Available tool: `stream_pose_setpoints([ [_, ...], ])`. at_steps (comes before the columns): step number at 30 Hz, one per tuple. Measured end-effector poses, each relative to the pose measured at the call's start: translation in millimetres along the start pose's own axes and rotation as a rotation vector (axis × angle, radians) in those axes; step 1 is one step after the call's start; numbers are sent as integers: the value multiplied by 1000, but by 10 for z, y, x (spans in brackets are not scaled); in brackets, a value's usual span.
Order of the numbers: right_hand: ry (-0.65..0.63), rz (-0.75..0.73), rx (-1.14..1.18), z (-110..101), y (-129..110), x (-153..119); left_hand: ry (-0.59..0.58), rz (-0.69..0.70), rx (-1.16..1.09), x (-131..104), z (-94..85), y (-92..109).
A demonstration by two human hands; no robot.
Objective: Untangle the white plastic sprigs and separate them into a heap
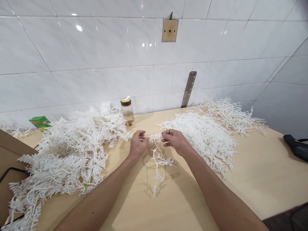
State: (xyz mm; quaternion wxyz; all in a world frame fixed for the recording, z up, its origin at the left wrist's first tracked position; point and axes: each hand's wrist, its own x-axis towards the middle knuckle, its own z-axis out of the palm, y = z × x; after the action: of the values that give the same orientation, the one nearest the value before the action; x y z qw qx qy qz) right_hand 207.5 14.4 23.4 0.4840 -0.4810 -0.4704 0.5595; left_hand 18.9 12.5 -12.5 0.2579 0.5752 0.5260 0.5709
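White branched sprig [156,155], one: centre of the frame, between the two hands, its upper part running across from hand to hand and its thin forked strands trailing toward the lower centre above the worktop [192,205], with shadows beneath.

Left hand [139,144], bare: centre, just left of the sprig. Fingers curled, thumb and forefinger drawn nearly together on the sprig's left end; the exact contact is too small to make out.

Right hand [176,141], bare: centre, just right of the sprig. Fingers bent and pinched on its upper right end, with little gap between thumb and forefinger.

Large heap [79,147] of like white strands: left of the frame, spreading to the lower left corner.

Second heap [204,134], same material: right of centre, beside the right hand and forearm.

Looser heap [231,115], same material: farther right, behind the second.

Jar [128,115], clear, dark lid with yellow top: left of centre, beside the large heap, some brownish contents low down.

Green box [39,122]: left, partly behind the large heap.

Metal strip [189,89], with holes: right of centre, upright and tilted, near the tiled wall [108,41].

Square plate [169,31], yellowish: upper centre, on the wall.

Black object [297,147]: right edge, cut off.
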Motion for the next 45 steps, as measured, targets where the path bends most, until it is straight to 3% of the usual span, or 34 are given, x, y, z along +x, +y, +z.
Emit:
stream_pose_setpoints([
  [3,8,27,103,28,23,-1,156,126,83,-18,-19,87],
  [5,-2,25,158,58,63,8,91,181,83,-69,-4,173],
  [7,-11,18,213,93,104,17,-64,166,80,-127,24,251],
  [14,-9,-31,347,161,158,15,-263,-113,206,-137,47,320],
  [18,-53,-11,404,177,136,-9,-342,-411,26,-122,63,310],
  [21,-80,8,421,215,113,-32,-318,-564,-186,-137,88,332],
  [29,-84,7,480,352,205,-55,-149,-663,-689,-69,98,293],
  [36,-126,50,286,378,245,-99,-91,-658,-679,-22,81,207],
  [41,-191,66,188,400,225,-126,-20,-567,-626,-7,57,204],
  [45,-177,54,99,338,181,-103,-71,-539,-553,-3,33,233],
])
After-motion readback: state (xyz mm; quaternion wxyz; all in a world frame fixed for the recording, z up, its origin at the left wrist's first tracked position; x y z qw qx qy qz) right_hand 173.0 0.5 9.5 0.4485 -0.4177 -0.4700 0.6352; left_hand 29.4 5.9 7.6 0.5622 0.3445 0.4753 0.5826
